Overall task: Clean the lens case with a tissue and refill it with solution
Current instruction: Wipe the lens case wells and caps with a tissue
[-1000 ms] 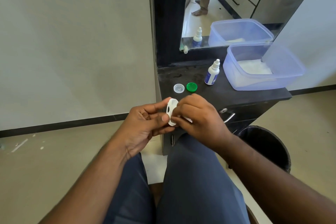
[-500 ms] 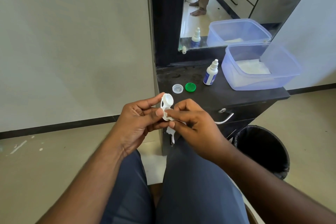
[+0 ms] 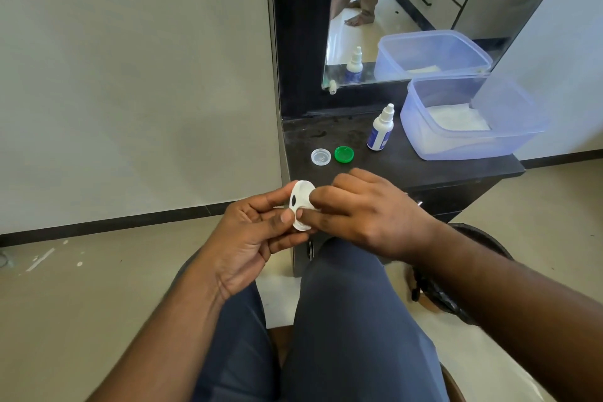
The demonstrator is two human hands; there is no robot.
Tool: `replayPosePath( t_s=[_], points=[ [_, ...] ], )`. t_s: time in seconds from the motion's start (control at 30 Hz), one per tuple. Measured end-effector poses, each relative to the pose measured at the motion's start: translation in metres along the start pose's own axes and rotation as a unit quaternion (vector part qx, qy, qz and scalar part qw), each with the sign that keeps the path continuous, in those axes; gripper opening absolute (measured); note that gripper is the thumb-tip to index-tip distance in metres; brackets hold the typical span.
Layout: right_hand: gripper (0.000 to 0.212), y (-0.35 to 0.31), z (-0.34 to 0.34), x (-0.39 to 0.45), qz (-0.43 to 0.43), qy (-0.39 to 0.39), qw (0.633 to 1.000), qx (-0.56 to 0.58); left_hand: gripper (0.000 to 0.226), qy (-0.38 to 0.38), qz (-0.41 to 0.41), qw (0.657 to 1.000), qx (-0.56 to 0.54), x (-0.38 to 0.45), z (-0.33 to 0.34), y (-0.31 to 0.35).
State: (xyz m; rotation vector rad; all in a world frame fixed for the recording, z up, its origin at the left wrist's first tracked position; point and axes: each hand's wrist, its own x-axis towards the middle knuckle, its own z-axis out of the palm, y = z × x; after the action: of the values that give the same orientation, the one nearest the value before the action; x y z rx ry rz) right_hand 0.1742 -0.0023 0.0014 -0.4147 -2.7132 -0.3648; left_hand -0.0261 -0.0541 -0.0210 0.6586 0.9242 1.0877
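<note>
On the dark counter (image 3: 424,170) ahead, the plastic tub (image 3: 509,143) with white tissues, the solution bottle (image 3: 380,129) standing capped, and the green cap (image 3: 344,154) and clear cap (image 3: 320,157) lying off suggest wiping is underway and refilling not begun. Over the lap, the left hand (image 3: 251,238) pinches the white lens case (image 3: 301,204) on edge between thumb and fingers, while the right hand (image 3: 362,215), fingers curled, presses into its well; any tissue there is hidden.
</note>
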Motion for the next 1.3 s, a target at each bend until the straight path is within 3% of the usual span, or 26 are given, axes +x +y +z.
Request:
replayPosePath(
  t_s=[0.1, 0.2, 0.27, 0.3, 0.33, 0.37, 0.43, 0.47, 0.5, 0.53, 0.57, 0.63, 0.67, 0.73, 0.83, 0.9, 1.1, 1.3],
  points=[
    [0.027, -0.013, 0.008, -0.002, 0.066, 0.0, 0.998, 0.007, 0.046, 0.011, 0.036, 0.999, 0.007, -0.002, -0.002, 0.003],
    [0.024, -0.035, 0.015, 0.004, 0.165, 0.048, 0.983, 0.065, 0.048, 0.022, 0.07, 0.997, 0.015, -0.002, -0.001, 0.002],
    [0.026, -0.055, 0.019, 0.01, 0.281, 0.098, 0.941, 0.16, 0.047, 0.029, 0.089, 0.995, 0.033, -0.003, 0.001, -0.002],
    [0.025, -0.064, 0.021, 0.013, 0.36, 0.12, 0.897, 0.226, 0.047, 0.031, 0.102, 0.993, 0.049, -0.004, 0.002, -0.004],
    [0.022, -0.07, 0.022, 0.016, 0.443, 0.14, 0.823, 0.326, 0.047, 0.031, 0.115, 0.991, 0.064, -0.005, 0.003, -0.006],
    [0.02, -0.073, 0.02, 0.018, 0.514, 0.16, 0.702, 0.466, 0.047, 0.031, 0.126, 0.989, 0.073, -0.006, 0.004, -0.007],
    [0.02, -0.071, 0.014, 0.02, 0.558, 0.192, 0.393, 0.705, 0.049, 0.037, 0.133, 0.987, 0.079, -0.007, 0.006, -0.008],
    [0.022, -0.068, 0.012, 0.019, 0.55, 0.215, 0.292, 0.752, 0.051, 0.039, 0.13, 0.987, 0.084, -0.007, 0.006, -0.007],
    [0.023, -0.065, 0.008, 0.018, 0.546, 0.235, 0.249, 0.765, 0.053, 0.037, 0.124, 0.988, 0.087, -0.007, 0.007, -0.007],
    [0.022, -0.063, 0.004, 0.017, 0.543, 0.249, 0.244, 0.764, 0.056, 0.031, 0.116, 0.99, 0.079, -0.007, 0.007, -0.006],
    [0.021, -0.061, 0.0, 0.018, 0.54, 0.259, 0.259, 0.758, 0.061, 0.024, 0.108, 0.992, 0.055, -0.006, 0.006, -0.005],
    [0.018, -0.059, -0.007, 0.02, 0.539, 0.265, 0.324, 0.731, 0.071, 0.006, 0.094, 0.996, -0.002, -0.005, 0.005, -0.004],
    [0.018, -0.058, -0.009, 0.02, 0.546, 0.259, 0.376, 0.703, 0.073, -0.003, 0.09, 0.996, -0.018, -0.004, 0.004, -0.004],
    [0.019, -0.058, -0.009, 0.021, 0.561, 0.234, 0.516, 0.603, 0.074, -0.022, 0.09, 0.995, -0.026, -0.003, 0.004, -0.005],
    [0.018, -0.06, -0.005, 0.021, 0.5, 0.206, 0.724, 0.428, 0.069, -0.037, 0.087, 0.995, -0.025, -0.004, 0.005, -0.008],
    [0.017, -0.06, -0.001, 0.018, 0.446, 0.208, 0.8, 0.343, 0.067, -0.042, 0.086, 0.995, -0.021, -0.004, 0.004, -0.007],
    [0.017, -0.046, 0.001, 0.012, 0.302, 0.171, 0.912, 0.219, 0.07, -0.036, 0.08, 0.996, -0.002, -0.005, 0.001, -0.005],
    [0.039, -0.039, -0.001, 0.005, 0.279, -0.003, 0.923, 0.264, 0.061, -0.007, 0.081, 0.997, 0.018, -0.005, -0.002, 0.001]
  ],
)
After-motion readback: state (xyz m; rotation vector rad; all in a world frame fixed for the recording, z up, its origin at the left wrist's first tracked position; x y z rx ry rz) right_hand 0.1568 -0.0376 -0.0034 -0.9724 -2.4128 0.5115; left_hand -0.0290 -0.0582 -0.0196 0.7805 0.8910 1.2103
